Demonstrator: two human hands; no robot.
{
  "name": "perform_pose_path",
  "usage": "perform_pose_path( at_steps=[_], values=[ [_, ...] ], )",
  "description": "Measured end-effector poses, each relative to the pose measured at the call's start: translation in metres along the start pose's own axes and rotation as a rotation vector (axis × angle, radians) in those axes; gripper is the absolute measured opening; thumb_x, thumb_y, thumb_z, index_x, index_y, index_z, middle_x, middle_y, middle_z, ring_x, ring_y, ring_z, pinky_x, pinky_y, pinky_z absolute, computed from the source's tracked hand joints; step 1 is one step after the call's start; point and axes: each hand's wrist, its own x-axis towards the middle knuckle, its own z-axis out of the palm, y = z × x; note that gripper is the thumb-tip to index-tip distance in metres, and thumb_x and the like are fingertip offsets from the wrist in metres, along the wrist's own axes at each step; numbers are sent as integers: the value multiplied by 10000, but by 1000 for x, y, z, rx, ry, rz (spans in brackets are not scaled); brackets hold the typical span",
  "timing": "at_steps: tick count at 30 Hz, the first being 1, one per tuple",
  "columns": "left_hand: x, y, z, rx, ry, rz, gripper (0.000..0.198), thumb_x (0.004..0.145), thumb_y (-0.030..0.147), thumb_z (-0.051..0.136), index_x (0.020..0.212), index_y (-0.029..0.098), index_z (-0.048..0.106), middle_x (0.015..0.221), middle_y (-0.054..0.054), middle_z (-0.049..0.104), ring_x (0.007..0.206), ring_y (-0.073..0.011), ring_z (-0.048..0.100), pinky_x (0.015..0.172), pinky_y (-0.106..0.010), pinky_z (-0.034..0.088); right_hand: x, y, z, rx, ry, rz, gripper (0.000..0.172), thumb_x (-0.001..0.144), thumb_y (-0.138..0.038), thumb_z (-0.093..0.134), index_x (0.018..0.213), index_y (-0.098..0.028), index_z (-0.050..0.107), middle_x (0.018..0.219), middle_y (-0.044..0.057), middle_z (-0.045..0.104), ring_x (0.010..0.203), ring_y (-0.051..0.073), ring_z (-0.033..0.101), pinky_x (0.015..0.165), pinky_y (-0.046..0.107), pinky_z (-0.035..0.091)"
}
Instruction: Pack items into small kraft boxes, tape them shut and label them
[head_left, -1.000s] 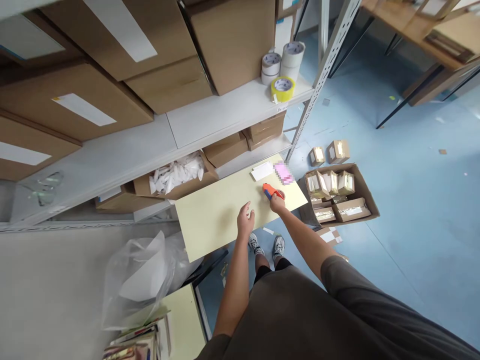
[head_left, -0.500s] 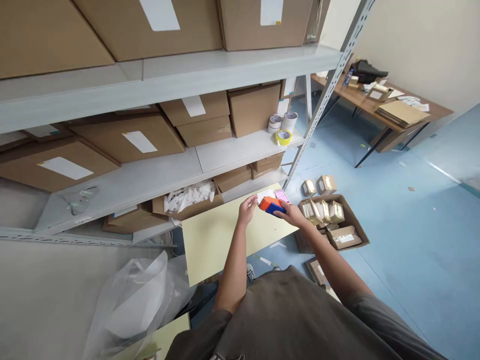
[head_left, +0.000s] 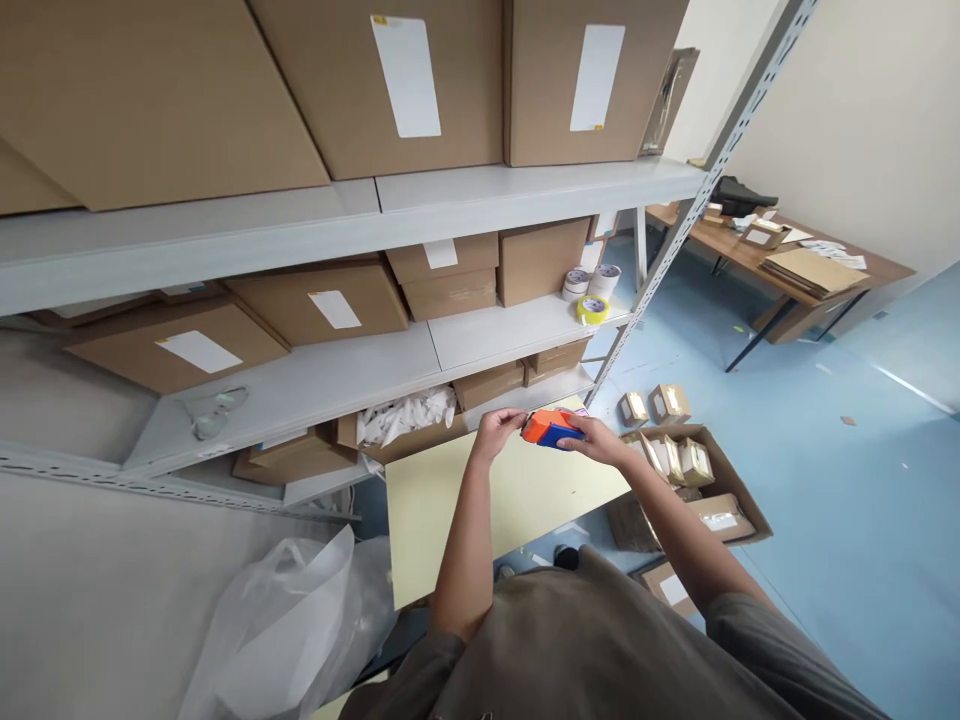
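An orange-and-blue handheld tool [head_left: 553,430] is in my right hand [head_left: 598,440], whose fingers wrap its right end; its exact kind is not clear. My left hand [head_left: 499,433] is closed in a pinch at the tool's orange front end. Anything between those fingertips is too small to make out. Both hands are above a pale yellow board [head_left: 517,490], near its far edge. A small pinkish item, partly hidden behind my right hand, lies on the board.
Metal shelving [head_left: 345,372] with cardboard boxes [head_left: 544,262] and tape rolls [head_left: 592,308] stands ahead. A box of white crumpled material [head_left: 409,415] sits low. An open carton of small boxes [head_left: 739,480] is on the right, a plastic bag [head_left: 277,620] on the left, a brown table [head_left: 877,270] farther back.
The view has tilted up, so the shelves sit lower in the picture. My left fingertips are now closer to the tool's front; my right hand still holds it.
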Motion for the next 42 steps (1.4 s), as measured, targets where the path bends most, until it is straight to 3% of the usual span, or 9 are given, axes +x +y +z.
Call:
perform_pose_path(
  at_steps=[7, 18, 22, 26, 32, 35, 38, 40, 42],
  values=[
    [15, 14, 2, 262, 385, 164, 353, 871, 540, 745, 887, 190, 787, 921, -90, 801, 908, -246, 734, 909, -383, 584, 53, 9, -26, -23, -74, -40, 526, 983, -706, 605, 1027, -191, 703, 887, 70, 729, 757, 222, 645, 722, 318, 484],
    [49, 18, 39, 639, 814, 342, 404, 1062, 517, 473, 1070, 254, 779, 1058, -158, 722, 1172, -306, 665, 1131, -444, 481, 118, 41, -70, 12, -150, -168, 542, 977, -732, 575, 933, -202, 677, 826, 40, 692, 725, 201, 602, 679, 292, 452],
    [49, 21, 41, 646, 911, 275, 414, 1077, 492, 440, 1086, 242, 770, 1099, -149, 725, 1162, -296, 664, 1115, -431, 482, 131, 47, -76, -36, -175, -163, 524, 972, -719, 590, 900, -208, 683, 775, 27, 682, 692, 193, 581, 660, 283, 414],
    [47, 30, 38, 634, 922, 223, 383, 1070, 473, 478, 1100, 240, 780, 1135, -135, 739, 1192, -289, 661, 1132, -422, 477, 139, 54, -79, -65, -195, -172, 470, 981, -664, 613, 958, -206, 715, 798, 39, 718, 718, 213, 629, 669, 287, 422],
    [42, 34, 36, 608, 845, 189, 450, 1072, 504, 502, 1343, 235, 741, 1379, -146, 707, 1402, -306, 570, 1233, -466, 424, 160, 61, -75, -209, -89, -183, 435, 974, -468, 722, 1332, -224, 685, 1143, 121, 791, 1009, 297, 737, 863, 344, 516],
    [40, 25, 44, 577, 741, 200, 680, 1005, 505, 653, 1619, 255, 502, 1673, -139, 477, 1495, -323, 510, 1190, -438, 483, 186, 58, -71, -265, -17, -265, 426, 981, -375, 726, 1365, -199, 666, 1273, 163, 755, 1143, 314, 708, 964, 382, 519],
    [40, 14, 56, 514, 752, 92, 958, 952, 445, 735, 1742, 296, 213, 1803, -162, 202, 1376, -339, 633, 1074, -416, 563, 220, 50, -65, -324, -17, -303, 410, 956, -289, 752, 1345, -178, 683, 1314, 178, 739, 1183, 319, 694, 1010, 393, 513],
    [39, 11, 60, 513, 787, 36, 961, 942, 415, 735, 1741, 295, 214, 1793, -183, 226, 1282, -326, 697, 1026, -408, 582, 242, 43, -61, -363, -67, -306, 381, 945, -260, 759, 1316, -192, 706, 1295, 157, 755, 1163, 315, 705, 1009, 387, 517],
    [34, 13, 58, 545, 858, 13, 895, 939, 388, 723, 1717, 260, 300, 1696, -199, 432, 1205, -308, 732, 1015, -409, 584, 260, 38, -59, -405, -99, -325, 349, 942, -247, 760, 1286, -206, 726, 1273, 137, 769, 1165, 312, 706, 1031, 386, 508]
  ],
)
